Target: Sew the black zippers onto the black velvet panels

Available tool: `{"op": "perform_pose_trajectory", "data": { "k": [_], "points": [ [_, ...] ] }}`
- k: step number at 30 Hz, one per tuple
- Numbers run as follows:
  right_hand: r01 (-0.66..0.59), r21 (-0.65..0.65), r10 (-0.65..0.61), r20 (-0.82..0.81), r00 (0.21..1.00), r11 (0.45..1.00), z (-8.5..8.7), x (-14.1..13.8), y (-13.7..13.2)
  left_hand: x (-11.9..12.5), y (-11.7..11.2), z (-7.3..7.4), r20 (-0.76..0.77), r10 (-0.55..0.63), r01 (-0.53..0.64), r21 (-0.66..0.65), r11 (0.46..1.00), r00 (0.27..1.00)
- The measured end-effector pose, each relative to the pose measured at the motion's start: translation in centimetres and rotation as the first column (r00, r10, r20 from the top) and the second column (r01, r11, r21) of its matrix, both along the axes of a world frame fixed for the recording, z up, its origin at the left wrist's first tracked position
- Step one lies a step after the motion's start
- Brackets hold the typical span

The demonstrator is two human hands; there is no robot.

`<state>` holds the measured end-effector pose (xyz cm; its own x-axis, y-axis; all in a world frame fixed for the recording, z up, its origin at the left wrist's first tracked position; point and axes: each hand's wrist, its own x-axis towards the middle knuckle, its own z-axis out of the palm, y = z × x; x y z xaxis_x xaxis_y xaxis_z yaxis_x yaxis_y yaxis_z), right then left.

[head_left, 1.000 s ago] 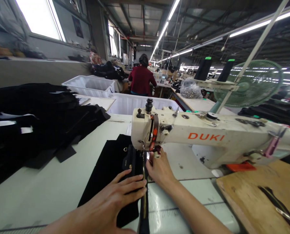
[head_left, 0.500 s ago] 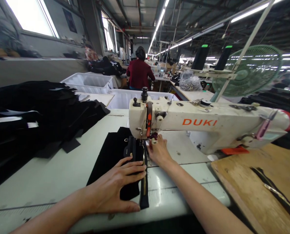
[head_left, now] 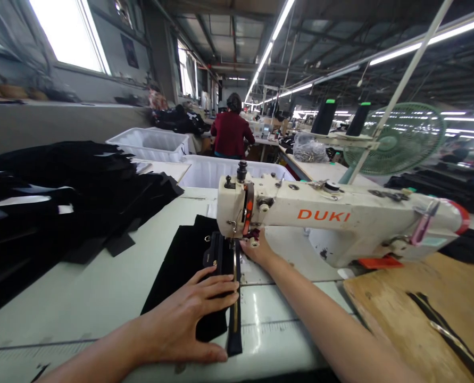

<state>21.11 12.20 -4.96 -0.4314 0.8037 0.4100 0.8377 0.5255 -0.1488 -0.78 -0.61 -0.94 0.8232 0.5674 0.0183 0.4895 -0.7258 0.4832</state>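
Note:
My left hand (head_left: pixel 189 319) lies flat, fingers stretched out, on a black fabric piece (head_left: pixel 186 266) on the sewing table. A zipper (head_left: pixel 235 298) with gold teeth runs along the fabric's right edge, just past my fingertips. My right hand (head_left: pixel 257 251) reaches under the head of the white DUKI sewing machine (head_left: pixel 324 218), next to the needle area. Its fingers are curled there and mostly hidden, so what they hold is unclear.
A big heap of black fabric pieces (head_left: pixel 61 197) covers the table's left side. White plastic bins (head_left: pixel 152 143) stand behind. A wooden board (head_left: pixel 412 314) with zipper strips lies at the right. A green fan (head_left: pixel 396 139) and thread cones (head_left: pixel 324 116) stand behind the machine. A person in red (head_left: pixel 232 133) sits farther back.
The view shifted slightly. My right hand has moved further in under the machine head. My left hand stays flat on the fabric.

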Motion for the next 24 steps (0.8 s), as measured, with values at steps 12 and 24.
{"op": "perform_pose_trajectory", "data": {
  "k": [12,24],
  "points": [
    [-0.259,-0.087,0.254,-0.067,0.965,0.962,0.7,2.0,-7.8,0.6,-0.1,1.6,0.032,0.113,-0.116,0.092,0.989,0.993],
    [-0.202,0.006,0.202,-0.090,0.975,0.979,0.2,1.9,-7.2,-0.6,4.6,-0.2,0.007,0.080,-0.081,0.150,0.985,0.997]
  ]
}}
